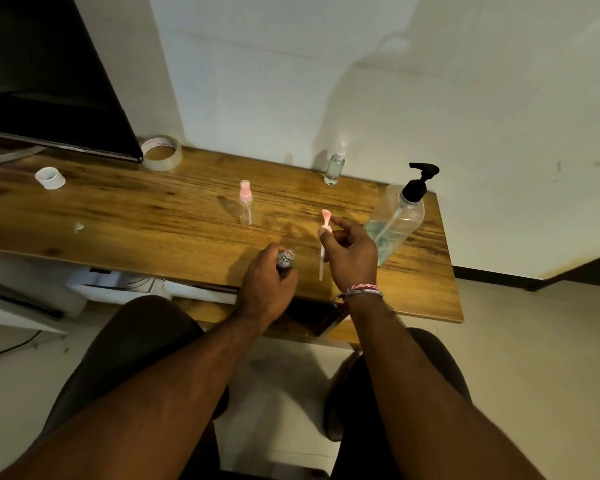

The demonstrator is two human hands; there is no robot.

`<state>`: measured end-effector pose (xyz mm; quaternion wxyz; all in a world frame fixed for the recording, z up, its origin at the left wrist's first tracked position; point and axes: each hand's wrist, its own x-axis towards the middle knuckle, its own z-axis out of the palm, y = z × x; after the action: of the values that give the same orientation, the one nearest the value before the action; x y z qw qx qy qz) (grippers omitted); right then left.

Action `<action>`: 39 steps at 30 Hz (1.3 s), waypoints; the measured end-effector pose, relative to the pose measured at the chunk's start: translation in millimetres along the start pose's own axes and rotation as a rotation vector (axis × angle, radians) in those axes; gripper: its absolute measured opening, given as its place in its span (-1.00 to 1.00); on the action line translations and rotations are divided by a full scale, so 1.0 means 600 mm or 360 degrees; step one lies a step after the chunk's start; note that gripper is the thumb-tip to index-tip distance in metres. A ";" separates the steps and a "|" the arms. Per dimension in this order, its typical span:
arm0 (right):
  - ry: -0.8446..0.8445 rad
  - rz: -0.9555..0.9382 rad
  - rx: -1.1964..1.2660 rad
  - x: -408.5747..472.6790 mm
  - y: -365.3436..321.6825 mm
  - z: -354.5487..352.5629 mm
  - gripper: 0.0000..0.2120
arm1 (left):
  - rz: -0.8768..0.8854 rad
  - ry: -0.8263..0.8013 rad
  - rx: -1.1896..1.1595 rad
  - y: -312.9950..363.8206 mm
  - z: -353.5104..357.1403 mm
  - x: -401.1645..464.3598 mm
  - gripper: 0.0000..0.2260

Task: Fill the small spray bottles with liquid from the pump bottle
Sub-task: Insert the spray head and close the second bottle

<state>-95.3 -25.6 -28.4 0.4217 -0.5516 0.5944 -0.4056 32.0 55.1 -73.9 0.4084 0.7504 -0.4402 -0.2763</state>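
My left hand (269, 284) grips a small clear spray bottle (285, 259) with its threaded neck uncovered, near the table's front edge. My right hand (349, 252) pinches the pink spray head (325, 221), lifted off the bottle; its thin dip tube (321, 268) hangs down below my fingers. The big clear pump bottle (394, 223) with a black pump stands to the right, holding liquid in its lower part. A pink-capped empty spray bottle (246, 204) stands mid-table. A white-capped spray bottle (335, 166) holding clear liquid stands at the back.
The wooden table (136, 213) ends just right of the pump bottle. A roll of tape (161, 152) and a dark screen (45, 74) sit at the back left, a small white ring (50, 177) further left. My knees are below the table's front edge.
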 end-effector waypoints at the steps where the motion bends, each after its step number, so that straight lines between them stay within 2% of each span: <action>1: -0.0020 0.0003 0.0090 -0.001 -0.002 -0.002 -0.75 | 0.0011 -0.0015 0.0010 0.000 0.000 -0.001 -0.73; 4: -0.0010 0.0075 0.0539 -0.012 -0.014 -0.017 -0.86 | 0.0060 -0.0085 0.0025 0.002 0.001 -0.010 -0.78; 6: -0.0030 0.0168 0.0865 -0.014 -0.021 -0.024 -0.86 | 0.0060 -0.0116 0.0041 0.005 0.003 -0.014 -0.79; 11: -0.0069 0.0141 0.1034 -0.019 -0.028 -0.035 -0.83 | 0.0031 -0.0118 0.0026 0.013 0.005 -0.019 -0.85; 17: -0.0081 0.0081 0.0993 -0.018 -0.022 -0.032 -0.80 | -0.0006 -0.0115 0.0023 0.018 0.009 -0.016 -0.86; 22: -0.0194 0.0071 0.0910 -0.018 -0.016 -0.027 -0.75 | 0.0012 -0.0131 0.0007 0.015 0.014 -0.014 -0.86; 32: -0.0598 -0.0125 0.0188 -0.025 0.007 -0.015 -0.74 | 0.0028 -0.0121 -0.0123 0.024 0.017 -0.012 -0.78; 36: -0.0692 -0.0125 0.0149 -0.026 0.006 -0.018 -0.69 | 0.0030 -0.0078 -0.0145 0.028 0.016 -0.011 -0.86; 39: -0.0758 -0.0151 0.0096 -0.022 0.003 -0.028 -0.77 | 0.0037 -0.0098 -0.0172 0.031 0.014 -0.014 -0.74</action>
<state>-111.1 -11.9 -24.0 0.5467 -0.6462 0.4392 -0.3010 13.8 54.3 -61.8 0.4379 0.7131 -0.4457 -0.3179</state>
